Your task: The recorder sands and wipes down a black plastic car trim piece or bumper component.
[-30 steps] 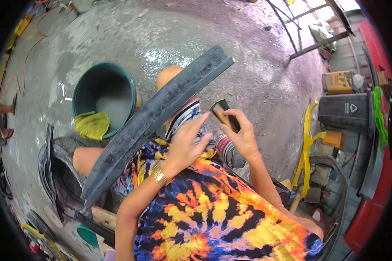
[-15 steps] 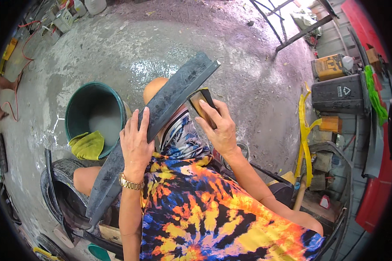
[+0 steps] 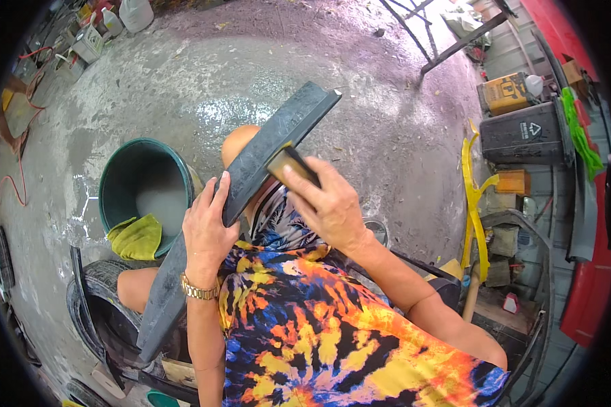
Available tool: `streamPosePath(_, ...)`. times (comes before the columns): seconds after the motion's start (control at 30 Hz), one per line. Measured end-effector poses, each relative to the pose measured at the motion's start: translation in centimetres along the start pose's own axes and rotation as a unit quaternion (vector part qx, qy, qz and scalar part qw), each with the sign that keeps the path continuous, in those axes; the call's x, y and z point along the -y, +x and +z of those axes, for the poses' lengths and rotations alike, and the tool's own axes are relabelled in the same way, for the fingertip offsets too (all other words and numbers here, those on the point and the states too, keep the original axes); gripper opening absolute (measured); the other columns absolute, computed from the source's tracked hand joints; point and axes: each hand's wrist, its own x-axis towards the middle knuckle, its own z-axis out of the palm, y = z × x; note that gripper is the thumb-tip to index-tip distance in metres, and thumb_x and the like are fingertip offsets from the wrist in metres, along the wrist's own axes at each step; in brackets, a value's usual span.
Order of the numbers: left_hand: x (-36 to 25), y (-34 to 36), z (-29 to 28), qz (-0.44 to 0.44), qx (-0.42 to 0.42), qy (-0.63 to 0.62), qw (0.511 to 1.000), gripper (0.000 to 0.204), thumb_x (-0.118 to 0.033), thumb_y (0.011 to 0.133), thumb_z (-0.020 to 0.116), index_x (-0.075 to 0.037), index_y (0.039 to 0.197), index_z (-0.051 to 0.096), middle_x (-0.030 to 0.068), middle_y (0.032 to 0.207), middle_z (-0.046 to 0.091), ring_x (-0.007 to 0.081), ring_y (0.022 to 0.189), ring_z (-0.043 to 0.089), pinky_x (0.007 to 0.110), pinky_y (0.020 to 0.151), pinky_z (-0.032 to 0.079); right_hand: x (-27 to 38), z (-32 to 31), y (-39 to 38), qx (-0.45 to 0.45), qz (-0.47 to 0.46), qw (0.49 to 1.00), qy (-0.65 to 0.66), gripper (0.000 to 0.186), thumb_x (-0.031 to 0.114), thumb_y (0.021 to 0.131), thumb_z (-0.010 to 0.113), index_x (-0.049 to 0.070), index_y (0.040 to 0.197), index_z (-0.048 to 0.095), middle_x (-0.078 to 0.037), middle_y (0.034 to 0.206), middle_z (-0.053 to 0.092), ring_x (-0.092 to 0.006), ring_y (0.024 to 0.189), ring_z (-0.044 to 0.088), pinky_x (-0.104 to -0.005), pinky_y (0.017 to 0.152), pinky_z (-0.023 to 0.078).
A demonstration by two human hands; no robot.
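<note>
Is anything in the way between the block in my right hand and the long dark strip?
Nothing visible. The block in your right hand appears against the edge of the strip; your left hand is on the strip lower down, clear of the block.

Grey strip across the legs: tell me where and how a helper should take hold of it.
Probably by the far end of the strip, coming from beyond the knee, thumb and fingers across its width: that end juts past the knee, clear of the left hand and the right hand with its block.
</note>
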Motion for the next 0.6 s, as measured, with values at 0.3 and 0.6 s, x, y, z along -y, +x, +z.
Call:
streamPosePath(0.3,-0.2,0.6,-0.4,-0.006,0.005,-0.019,1.000,0.084,-0.009,0.072,0.075,-0.018,0.152,0.049,0.0181,0.140,0.060,0.0377,0.118,0.063,0.045,0.098,0.053,0.1,0.1,0.9,0.022,-0.036,0.998,-0.045,0.039,0.012,0.088,0.073,0.009,0.126,0.067,-0.014,0.117,0.059,-0.0312,0.095,0.063,-0.0418,0.080,0.054)
streamPosePath(0.6,-0.2,0.5,-0.5,-0.016,0.000,-0.028,0.999,0.085,-0.009,0.071,0.074,-0.021,0.151,0.051,0.0163,0.138,0.062,0.0372,0.119,0.063,0.045,0.098,0.054,-0.2,0.0,1.8,0.003,-0.028,0.995,-0.097,0.038,0.012,0.091,0.067,0.014,0.129,0.065,-0.012,0.111,0.059,-0.0291,0.088,0.063,-0.0408,0.076,0.054)
